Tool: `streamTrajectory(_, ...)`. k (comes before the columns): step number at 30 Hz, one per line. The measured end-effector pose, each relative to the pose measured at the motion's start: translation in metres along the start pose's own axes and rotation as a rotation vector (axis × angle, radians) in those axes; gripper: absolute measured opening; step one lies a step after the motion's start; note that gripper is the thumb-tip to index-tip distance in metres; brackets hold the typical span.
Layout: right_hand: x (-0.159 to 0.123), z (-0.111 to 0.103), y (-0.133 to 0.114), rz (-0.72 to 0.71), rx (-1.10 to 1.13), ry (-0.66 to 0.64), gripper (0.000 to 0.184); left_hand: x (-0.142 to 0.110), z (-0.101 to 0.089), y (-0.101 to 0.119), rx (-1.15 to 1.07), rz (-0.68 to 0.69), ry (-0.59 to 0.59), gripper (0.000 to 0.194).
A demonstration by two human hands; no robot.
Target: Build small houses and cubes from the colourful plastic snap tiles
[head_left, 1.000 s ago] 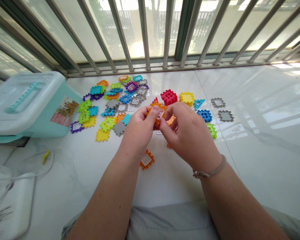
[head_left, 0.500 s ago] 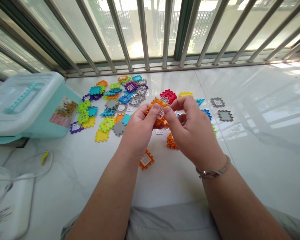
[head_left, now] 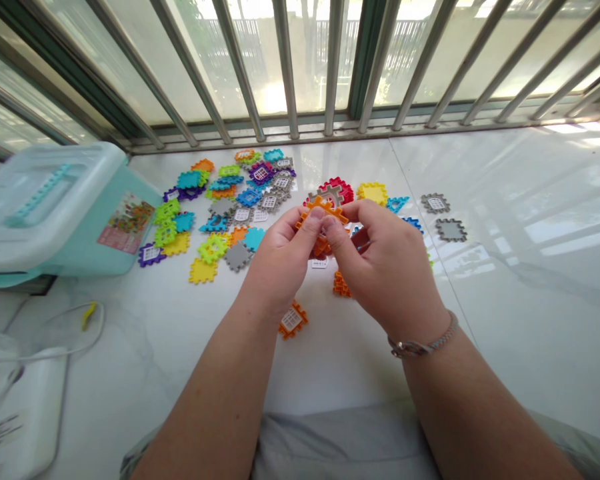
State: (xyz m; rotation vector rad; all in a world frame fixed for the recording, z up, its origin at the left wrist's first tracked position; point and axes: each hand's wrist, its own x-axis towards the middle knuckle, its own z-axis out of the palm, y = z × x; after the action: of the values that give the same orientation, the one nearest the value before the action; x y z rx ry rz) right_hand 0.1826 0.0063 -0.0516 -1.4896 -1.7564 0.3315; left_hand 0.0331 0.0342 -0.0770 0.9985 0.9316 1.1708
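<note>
Hands (head_left: 325,243) closed w/ thumbs on orange pieces (head_left: 323,211) — fingers hiding part; teal box (head_left: 95,233) L, metal bars (head_left: 287,73) behind.

Home-like space, glossy tile floor (head_left: 505,320), barred window (head_left: 310,73), toy tiles (head_left: 213,248)

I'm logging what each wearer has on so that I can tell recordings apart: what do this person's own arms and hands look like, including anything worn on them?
The left hand is bare, with nothing on its wrist. The right hand is ungloved too, with a greyish braided bracelet and a shiny clasp-like part at the wrist. No sleeve shows on either arm.
</note>
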Motion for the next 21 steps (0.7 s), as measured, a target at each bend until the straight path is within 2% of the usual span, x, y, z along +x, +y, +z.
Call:
streamTrajectory(14,-0.0002,0.0,0.0019,-0.046,-0.016,-0.007,0.03,0.0003,0.0001,-0.0004,0.003,-0.036,0.035,0.036)
streamTrajectory(21,0.0,0.0006,0.0017,-0.04,-0.054,-0.026,0.031,-0.0013,0.0065,0.0029,0.01,-0.079,0.113,0.036)
